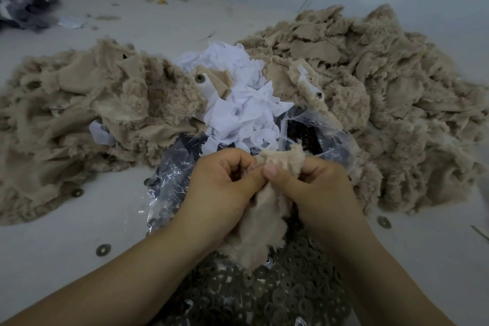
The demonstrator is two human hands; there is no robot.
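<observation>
You hold the small beige plush piece [260, 219] up between both hands, just above the heap of brown washers [291, 288] at the near edge of the desk [66, 259], with the clear bag [172, 180] right behind it. To work its upper edge well, pinch close to the spot you are handling, thumbs side by side, so the fluffy side does not slide and the backing stays taut. Let the loose lower part hang free over the washers rather than bunching it in your palms. Your left hand [225, 185] has its fingers [238, 160] curled tight, with the thumb pressed onto the fabric's top edge. Your right hand [320, 188] grips the same edge from the other side, its thumb meeting the left one. Both hands are closed narrowly on the plush, with no gap showing. Whatever sits under the thumbs is hidden, so judge it by feel.
</observation>
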